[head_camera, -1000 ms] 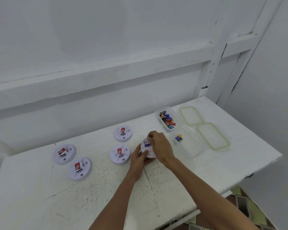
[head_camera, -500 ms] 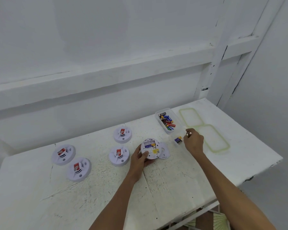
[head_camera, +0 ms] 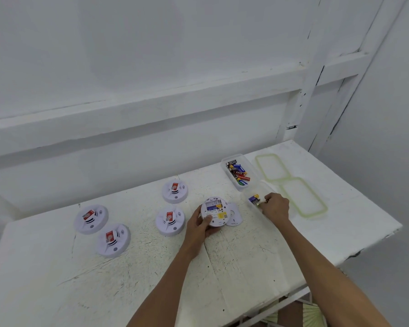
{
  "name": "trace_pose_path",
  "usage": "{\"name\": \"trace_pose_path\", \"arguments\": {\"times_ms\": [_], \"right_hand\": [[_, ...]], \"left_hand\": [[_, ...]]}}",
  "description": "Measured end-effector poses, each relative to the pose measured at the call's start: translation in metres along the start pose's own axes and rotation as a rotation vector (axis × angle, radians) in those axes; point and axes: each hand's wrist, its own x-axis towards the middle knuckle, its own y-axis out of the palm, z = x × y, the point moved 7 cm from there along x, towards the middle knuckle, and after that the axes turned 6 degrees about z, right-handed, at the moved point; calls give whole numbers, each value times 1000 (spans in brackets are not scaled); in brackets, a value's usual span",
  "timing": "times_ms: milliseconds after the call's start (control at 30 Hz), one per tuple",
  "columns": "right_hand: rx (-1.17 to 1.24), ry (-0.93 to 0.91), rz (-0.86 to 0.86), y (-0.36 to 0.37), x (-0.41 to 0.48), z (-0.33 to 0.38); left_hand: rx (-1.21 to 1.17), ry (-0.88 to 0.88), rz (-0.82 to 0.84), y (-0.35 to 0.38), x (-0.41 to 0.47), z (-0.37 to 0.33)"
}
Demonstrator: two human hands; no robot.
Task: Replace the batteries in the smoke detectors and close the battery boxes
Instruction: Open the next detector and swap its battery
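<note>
My left hand [head_camera: 198, 226] grips an upturned white smoke detector [head_camera: 215, 211] with its battery bay exposed. Its round cover [head_camera: 234, 214] lies just to the right on the table. My right hand [head_camera: 275, 207] pinches a small battery [head_camera: 261, 203] over the near clear box [head_camera: 257, 193], next to a blue and yellow battery [head_camera: 253, 199] lying inside it. The far clear box [head_camera: 239, 156] holds several mixed batteries [head_camera: 237, 173]. Several more white detectors with red labels lie face up: one [head_camera: 175, 191], one [head_camera: 170, 221], one [head_camera: 91, 218].
Another detector [head_camera: 113, 240] lies at the left front. Two clear lids with green rims [head_camera: 304, 198] lie right of the boxes. The white table [head_camera: 246, 260] ends at a chipped right edge; a white wall stands behind.
My right hand left the detector, carried a battery rightward to the near box and now dips at its rim. The detector's cover came to lie beside it. My left hand kept its grip.
</note>
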Motion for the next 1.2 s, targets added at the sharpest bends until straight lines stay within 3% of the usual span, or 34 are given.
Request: {"name": "trace_pose_path", "arguments": {"times_ms": [267, 667, 767, 900, 1067, 1200], "right_hand": [[-94, -80, 49, 7, -6, 11], [-148, -49, 33, 4, -7, 17], [-181, -75, -61, -2, -18, 28], [-224, -312, -212, -1, -36, 65], [-188, -581, 2, 35, -61, 109], [-226, -434, 182, 73, -60, 105]], "left_hand": [[-15, -8, 10, 0, 0, -1], [-46, -16, 15, 0, -1, -2], [-48, -18, 19, 0, 0, -1], [-50, -11, 17, -1, 1, -1], [-48, -3, 11, -2, 2, 0], [-54, -5, 9, -3, 3, 3]]}}
